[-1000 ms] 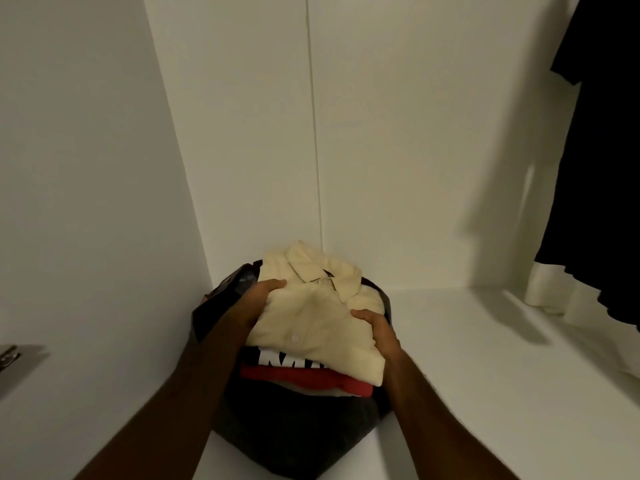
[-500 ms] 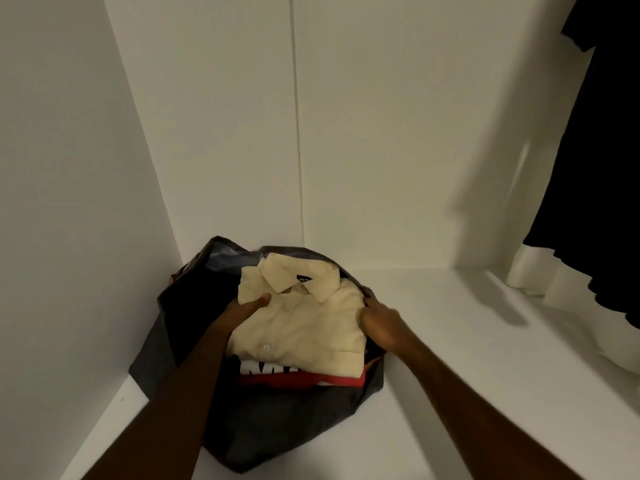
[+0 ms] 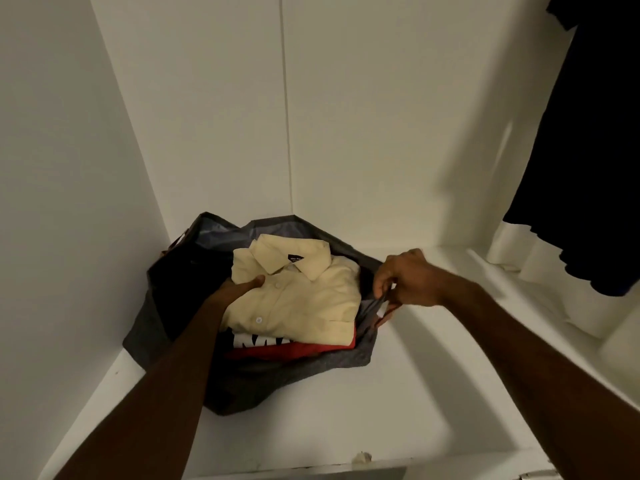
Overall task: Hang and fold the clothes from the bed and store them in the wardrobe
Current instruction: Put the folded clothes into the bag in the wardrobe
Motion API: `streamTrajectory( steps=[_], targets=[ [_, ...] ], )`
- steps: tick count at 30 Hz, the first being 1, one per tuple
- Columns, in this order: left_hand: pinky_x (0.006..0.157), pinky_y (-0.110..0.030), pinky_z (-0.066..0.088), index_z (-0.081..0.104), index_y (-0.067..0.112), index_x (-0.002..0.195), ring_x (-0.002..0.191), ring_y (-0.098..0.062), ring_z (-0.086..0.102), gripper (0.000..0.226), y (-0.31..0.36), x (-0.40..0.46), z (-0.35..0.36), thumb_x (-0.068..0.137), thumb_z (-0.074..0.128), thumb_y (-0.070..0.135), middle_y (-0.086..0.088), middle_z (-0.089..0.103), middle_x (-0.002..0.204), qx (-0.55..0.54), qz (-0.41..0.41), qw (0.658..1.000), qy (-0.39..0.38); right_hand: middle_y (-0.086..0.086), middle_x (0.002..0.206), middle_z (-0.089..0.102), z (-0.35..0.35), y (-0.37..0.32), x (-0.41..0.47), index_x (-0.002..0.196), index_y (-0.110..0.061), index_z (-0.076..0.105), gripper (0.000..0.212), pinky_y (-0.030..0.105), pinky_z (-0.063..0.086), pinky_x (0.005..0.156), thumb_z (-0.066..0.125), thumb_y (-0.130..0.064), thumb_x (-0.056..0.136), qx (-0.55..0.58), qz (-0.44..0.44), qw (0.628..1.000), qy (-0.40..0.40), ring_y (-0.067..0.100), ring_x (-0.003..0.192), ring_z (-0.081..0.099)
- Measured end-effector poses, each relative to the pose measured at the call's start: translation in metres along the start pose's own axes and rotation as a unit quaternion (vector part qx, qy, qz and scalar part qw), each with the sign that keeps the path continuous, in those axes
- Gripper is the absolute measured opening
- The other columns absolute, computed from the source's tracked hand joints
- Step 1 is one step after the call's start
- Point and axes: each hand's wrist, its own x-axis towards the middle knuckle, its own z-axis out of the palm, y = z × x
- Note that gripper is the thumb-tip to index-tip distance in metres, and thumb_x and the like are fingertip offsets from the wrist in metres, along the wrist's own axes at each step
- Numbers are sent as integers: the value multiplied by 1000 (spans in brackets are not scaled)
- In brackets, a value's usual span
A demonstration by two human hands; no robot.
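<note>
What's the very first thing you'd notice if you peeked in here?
The folded cream shirt stands out, lying on top of a stack of clothes in a dark grey bag in the wardrobe's left back corner. The left hand holds the shirt's left edge, while the right hand pinches the bag's rim. On the right hangs a black garment.
</note>
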Motion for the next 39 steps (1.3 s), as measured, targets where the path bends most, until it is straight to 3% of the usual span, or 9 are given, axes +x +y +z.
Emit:
streamTrajectory(
  steps=[2,5,9,13,18,24,29,33,39],
  targets=[
    [108,-44,38,42,11,150,137,-38,45,128,0,1,1,49,84,78,-18,45,152,31,-10,999,-2,-22,103,67,-9,-3,-9,103,-41,71,32,41,24,98,77,-27,76,-41,25,998,-49,4,107,52],
    [103,-43,41,40,11,152,137,-38,46,88,-2,-4,5,83,76,54,-18,44,152,6,6,1000,19,-15,115,61,5,-27,-13,119,-48,63,48,59,18,105,68,-65,74,-140,26,982,-123,13,119,41],
    [110,-45,37,36,10,153,140,-38,42,80,-3,-9,8,91,72,43,-19,40,156,0,24,999,22,-3,126,58,32,-60,-4,120,-35,64,41,70,19,107,56,-59,88,-249,-10,966,-73,27,129,44],
    [115,-47,36,33,12,155,142,-38,40,83,-1,-13,6,90,73,43,-18,37,158,-7,37,999,10,-1,146,43,33,-69,-5,131,-33,63,51,73,11,112,59,-61,89,-268,9,949,-164,31,143,28],
    [117,-50,34,29,14,158,144,-38,37,88,0,-19,2,89,73,46,-17,34,160,0,38,999,-13,-14,101,63,14,-64,-23,90,-36,68,12,59,8,117,71,-40,80,-67,-35,986,-151,15,113,50],
    [118,-51,31,23,12,160,146,-41,33,86,2,-26,0,95,65,48,-20,29,162,2,28,999,-19,-9,84,60,49,-91,-20,101,-31,65,59,75,1,109,59,-78,66,-229,28,951,-208,31,124,51],
    [117,-50,32,23,10,159,146,-41,33,81,1,-30,-1,98,61,46,-21,30,161,-10,28,999,-15,-9,86,65,40,-108,-30,87,-28,66,21,64,11,115,76,-45,78,-133,-45,980,-144,18,103,59],
    [115,-50,33,20,12,160,146,-41,32,79,1,-30,1,99,60,41,-20,28,162,-39,33,999,-18,-16,71,57,11,-80,-42,66,-31,55,34,34,34,83,87,-19,69,172,-81,981,-40,1,74,53],
    [117,-48,30,16,16,161,148,-39,29,84,1,-31,1,97,63,43,-18,24,164,-19,44,998,-28,-18,87,70,2,-107,-51,89,-28,73,16,39,34,97,83,-23,78,76,-96,990,-72,7,94,61]
  ],
)
